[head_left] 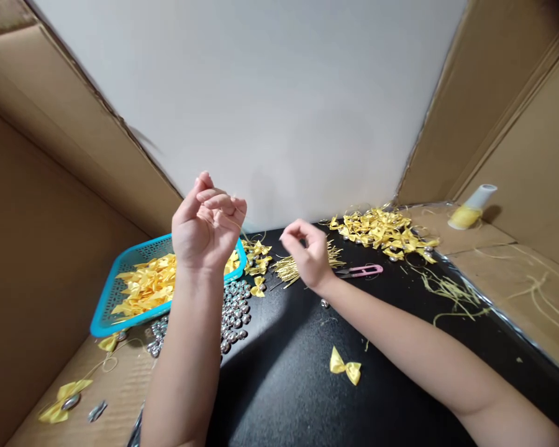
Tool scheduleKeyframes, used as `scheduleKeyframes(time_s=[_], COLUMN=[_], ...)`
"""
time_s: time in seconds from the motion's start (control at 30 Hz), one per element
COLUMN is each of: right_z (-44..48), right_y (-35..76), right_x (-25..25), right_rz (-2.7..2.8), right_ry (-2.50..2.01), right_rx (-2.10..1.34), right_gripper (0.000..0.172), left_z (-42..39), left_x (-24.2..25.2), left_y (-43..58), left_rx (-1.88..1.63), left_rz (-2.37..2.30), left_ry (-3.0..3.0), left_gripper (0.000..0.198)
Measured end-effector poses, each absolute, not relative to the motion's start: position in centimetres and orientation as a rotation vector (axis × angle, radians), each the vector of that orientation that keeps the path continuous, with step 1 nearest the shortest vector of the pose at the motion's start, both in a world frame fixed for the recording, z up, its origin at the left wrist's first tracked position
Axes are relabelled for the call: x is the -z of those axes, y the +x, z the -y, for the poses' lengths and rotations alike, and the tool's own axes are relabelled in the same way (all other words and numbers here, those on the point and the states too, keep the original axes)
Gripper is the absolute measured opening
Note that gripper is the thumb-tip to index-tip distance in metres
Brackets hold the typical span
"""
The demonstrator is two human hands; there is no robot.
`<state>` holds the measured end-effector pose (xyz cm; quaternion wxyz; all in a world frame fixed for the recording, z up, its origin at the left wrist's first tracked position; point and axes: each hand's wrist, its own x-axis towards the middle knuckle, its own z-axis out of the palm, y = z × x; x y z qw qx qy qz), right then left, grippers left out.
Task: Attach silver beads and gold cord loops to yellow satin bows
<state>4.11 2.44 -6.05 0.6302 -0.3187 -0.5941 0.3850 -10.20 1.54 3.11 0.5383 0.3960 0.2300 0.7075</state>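
My left hand (207,226) is raised in front of the blue basket, palm toward me, with thumb and forefinger pinched together. A thin yellow thread (243,233) crosses its fingers and trails toward the table. My right hand (310,251) is curled in a pinch above a bundle of gold wire ties (286,270); whatever its fingertips hold is too small to make out. Nearer to me, a single yellow ribbon bow (345,366) lies on the black tabletop (279,385). Silver beads (235,313) are spread beside my left forearm.
Yellow bows fill the blue basket (103,298) at left. Bows with beads form a pile (377,230) at back right, near pink thread snips (361,271). A thread spool (472,208) stands on the right cardboard, by loose thread scraps (451,292). Cardboard walls flank both sides.
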Motion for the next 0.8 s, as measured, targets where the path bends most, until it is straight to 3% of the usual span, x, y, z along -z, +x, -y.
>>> scheduleKeyframes(time_s=[0.07,0.17,0.33,0.5,0.67,0.8], right_z=[-1.9,-1.7,-2.1,-1.9,-0.6,0.3], right_y=[3.4,2.6,2.1,2.2,1.5,1.0], right_x=[6.5,6.9,7.0,6.7,7.1,7.2], right_rz=[1.531,1.684,1.563,1.546,1.497,1.441], right_ry=[-0.736,-0.734,-0.576,-0.575,-0.67,-0.716], right_rx=[-0.924,-1.107,-1.468,-1.473,-1.687,-1.755], right_gripper=[0.014,0.029,0.03,0.033,0.032,0.026], left_z=[-1.4,-1.3,-1.2,-1.0,-0.7,-0.8], left_x=[-3.2,-3.3,-3.2,-3.2,-3.2,-2.9], left_y=[-10.6,-10.6,-9.9,-10.8,-12.5,-12.9], left_rx=[-1.692,-1.698,-1.678,-1.463,-1.326,-1.363], left_rz=[-0.541,-0.539,-0.622,-0.823,-1.323,-1.432], left_ry=[0.946,0.921,0.938,1.128,1.569,1.764], left_gripper=[0.03,0.034,0.033,0.008,0.025,0.022])
